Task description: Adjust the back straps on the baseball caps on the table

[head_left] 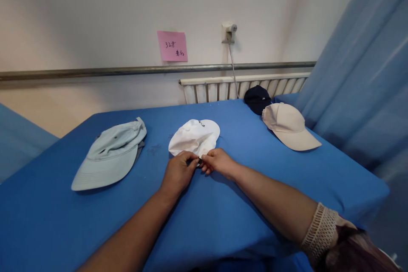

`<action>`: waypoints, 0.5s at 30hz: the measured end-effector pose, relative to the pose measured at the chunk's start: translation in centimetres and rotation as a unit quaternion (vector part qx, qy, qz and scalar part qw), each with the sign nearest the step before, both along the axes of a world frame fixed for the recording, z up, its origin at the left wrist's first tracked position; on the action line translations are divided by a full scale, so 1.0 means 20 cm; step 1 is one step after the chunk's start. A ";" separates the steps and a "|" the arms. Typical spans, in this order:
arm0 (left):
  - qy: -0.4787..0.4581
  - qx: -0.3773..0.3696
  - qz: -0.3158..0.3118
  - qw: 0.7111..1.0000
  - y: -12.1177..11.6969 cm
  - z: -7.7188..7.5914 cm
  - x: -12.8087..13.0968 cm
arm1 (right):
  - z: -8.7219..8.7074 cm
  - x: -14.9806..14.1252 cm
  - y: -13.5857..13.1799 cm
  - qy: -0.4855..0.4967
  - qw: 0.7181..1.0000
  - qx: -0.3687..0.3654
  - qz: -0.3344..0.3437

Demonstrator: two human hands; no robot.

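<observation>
Blue cloth covers the counter (248, 204) in front of you, seen from your head camera, with a metal rail (127, 71) and a white radiator (208, 92) along the pale wall behind it. Above the rail you have a pink note (172, 46) and a wall socket (228, 34); a blue curtain (360, 72) hangs at your right. Your white cap (185, 139) lies mid-counter, its brim pointing away from you and to the right. Your left hand (179, 172) and right hand (220, 164) meet at its near edge, fingers closed in a pinch around a small dark piece too tiny to identify. Left of them sits a light blue cap (111, 148), brim toward you; on the right, a beige cap (285, 120) lies in front of a dark cap (256, 98).
</observation>
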State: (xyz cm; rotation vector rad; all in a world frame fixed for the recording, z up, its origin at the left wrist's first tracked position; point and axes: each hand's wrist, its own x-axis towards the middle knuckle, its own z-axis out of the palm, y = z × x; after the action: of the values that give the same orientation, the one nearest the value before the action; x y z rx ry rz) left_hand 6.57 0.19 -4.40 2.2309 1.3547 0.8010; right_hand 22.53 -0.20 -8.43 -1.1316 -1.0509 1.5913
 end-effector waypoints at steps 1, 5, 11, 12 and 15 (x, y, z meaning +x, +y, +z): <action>-0.001 -0.002 -0.001 1.000 0.00 0.00 0.00 | 0.00 0.00 0.00 -0.008 1.000 0.005 0.005; -0.006 0.000 -0.002 1.000 0.00 0.00 0.00 | -0.02 0.01 0.00 -0.013 0.999 0.024 0.019; -0.019 0.002 -0.003 1.000 0.00 0.00 0.00 | -0.02 0.01 0.00 0.007 1.000 0.018 0.016; -0.022 0.001 -0.002 1.000 0.00 0.00 0.00 | -0.02 0.01 0.00 0.014 1.000 0.016 0.020; -0.035 -0.009 0.000 0.999 0.01 -0.01 -0.01 | 0.00 0.04 -0.01 0.050 0.997 0.013 0.059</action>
State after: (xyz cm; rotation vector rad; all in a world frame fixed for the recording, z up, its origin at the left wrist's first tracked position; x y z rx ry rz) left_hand 6.32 0.37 -4.68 2.1687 1.3242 0.8565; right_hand 23.31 -0.33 -8.38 -0.9786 -1.0849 1.7035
